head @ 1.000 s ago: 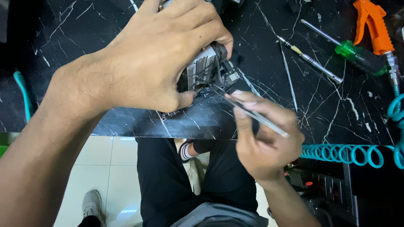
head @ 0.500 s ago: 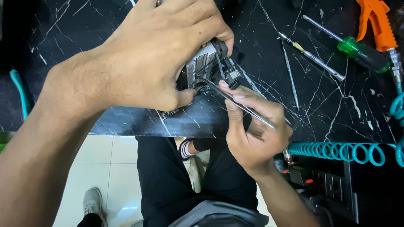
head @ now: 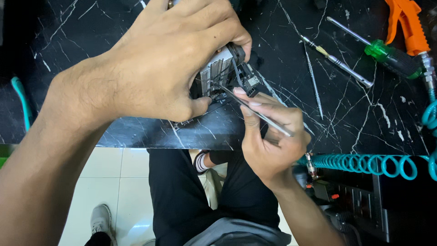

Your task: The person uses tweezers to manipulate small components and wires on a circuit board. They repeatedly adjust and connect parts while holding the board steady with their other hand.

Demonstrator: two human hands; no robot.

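Note:
My left hand (head: 159,64) wraps over a small electronic part (head: 218,70) with grey metal fins and black connectors, holding it tilted above the black marble table (head: 68,36). My right hand (head: 273,136) grips thin metal tweezers (head: 255,111), whose tips reach the part's lower edge next to my left thumb. A small black connector (head: 250,82) juts from the part just above the tweezers. Most of the part is hidden under my left hand.
A green-handled screwdriver (head: 382,52), a slim metal screwdriver (head: 337,59) and a thin metal pick (head: 313,82) lie on the right of the table. An orange air tool (head: 407,25) sits far right with a teal coiled hose (head: 364,161). Below is white floor tile.
My right hand has moved left and up, bringing the tweezer tips in against the part. My left hand has kept its grip with little shift.

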